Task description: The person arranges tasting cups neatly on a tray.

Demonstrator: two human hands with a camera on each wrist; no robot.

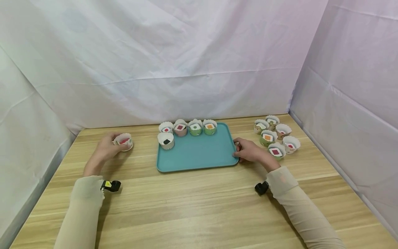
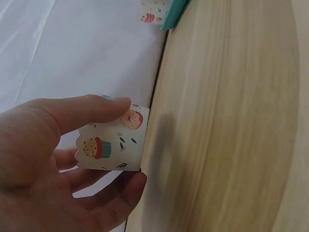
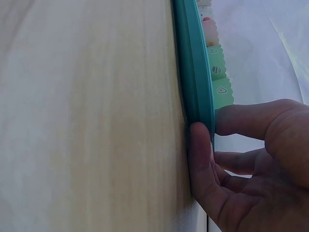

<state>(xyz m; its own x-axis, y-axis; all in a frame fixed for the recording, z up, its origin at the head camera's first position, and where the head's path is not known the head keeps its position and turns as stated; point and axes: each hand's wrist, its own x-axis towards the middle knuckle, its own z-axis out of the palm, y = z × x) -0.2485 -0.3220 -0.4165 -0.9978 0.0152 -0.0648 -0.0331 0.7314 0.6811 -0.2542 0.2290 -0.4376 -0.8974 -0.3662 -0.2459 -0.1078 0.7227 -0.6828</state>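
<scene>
The left hand (image 1: 105,149) pinches a white scalloped paper cup (image 2: 113,145) printed with cupcakes, thumb on one side and curled fingers opposite, well to the left of the flat rectangular teal tray (image 1: 200,152); whether its base touches the wood-grain table (image 1: 186,204) is hard to tell. The right hand (image 1: 252,152) grips the tray's right rim between thumb and fingers, nearly closed. Five patterned paper cups (image 1: 195,130) stand along the tray's far side and far-left corner; six more patterned cups (image 1: 266,142) cluster right of it.
</scene>
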